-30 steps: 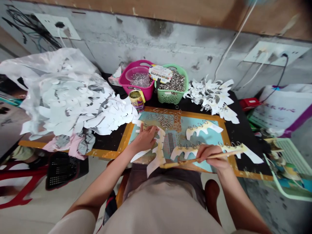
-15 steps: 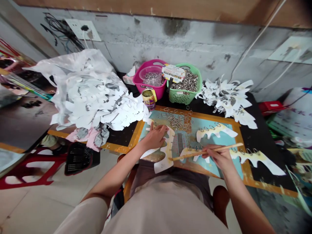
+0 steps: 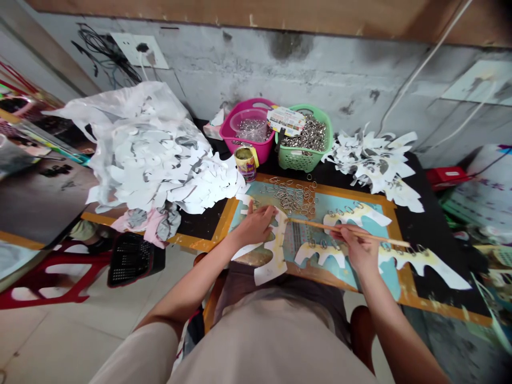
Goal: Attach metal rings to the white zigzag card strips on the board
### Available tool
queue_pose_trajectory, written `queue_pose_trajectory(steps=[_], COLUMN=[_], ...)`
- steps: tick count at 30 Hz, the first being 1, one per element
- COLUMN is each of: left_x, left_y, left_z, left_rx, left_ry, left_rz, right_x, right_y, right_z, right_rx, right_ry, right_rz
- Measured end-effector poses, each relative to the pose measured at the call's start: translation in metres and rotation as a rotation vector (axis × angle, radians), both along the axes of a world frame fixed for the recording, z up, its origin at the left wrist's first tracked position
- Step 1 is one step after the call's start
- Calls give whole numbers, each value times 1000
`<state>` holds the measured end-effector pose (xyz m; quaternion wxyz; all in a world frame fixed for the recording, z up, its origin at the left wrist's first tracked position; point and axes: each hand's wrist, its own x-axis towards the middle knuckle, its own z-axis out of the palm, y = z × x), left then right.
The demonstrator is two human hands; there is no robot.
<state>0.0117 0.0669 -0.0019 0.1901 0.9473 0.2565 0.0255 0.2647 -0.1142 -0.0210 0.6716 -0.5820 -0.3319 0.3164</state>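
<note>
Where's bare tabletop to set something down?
Black tabletop: a left patch between the white cutout heap and the orange tape; a right patch between the right-hand white pile and the rightmost ringed cutout. Crowded: the blue mat, with loose rings, cutouts, left hand, right hand and stick.

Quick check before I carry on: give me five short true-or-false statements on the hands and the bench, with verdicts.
1. The right hand holds a wooden stick. True.
2. The green basket stands left of the pink one in the picture. False: the green basket is right of the pink basket.
3. The left hand is on a white cut-out piece. True.
4. The yellow-labelled tin sits inside the pink basket. False: the tin stands in front of it.
5. Loose metal rings lie scattered between the baskets and the hands. True.
</note>
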Motion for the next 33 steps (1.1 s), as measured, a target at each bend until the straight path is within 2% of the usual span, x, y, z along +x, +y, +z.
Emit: queue_pose_trajectory(steps=[4,8,12,15,18,22,25,27,31,33], left_x=[0,1,-1,-2,-2,-2,-3,-3,-3,-3], left_y=[0,0,-1,-1,0,1,2,2,2,2], left_z=[1,2,1,0,0,0,-1,-2,-3,-2], left_rx=[19,24,10,6,-5,-13,-13,-19,-55,-72], left_ry=[-4,23,9,-8,-15,-18,-20,-28,-50,-60], left_rz=[-8,-6,-19,-21,-23,-33,-37,-30,-20,-19], right_x=[2,4,-13,-37,-64,-92,-95,-86,-51,-31], right_y=[17,61,127,183,238,289,300,295,268,248], right_z=[15,54,102,126,134,127,123,123,127,125], right_rx=[58,191,354,354,326,199,179,219,296,291], right_ry=[-53,-97,-207,-418,-681,-932,-917,-797,-401,-261], right_rz=[-104,-219,-117,42,148,222,250,209,67,58])
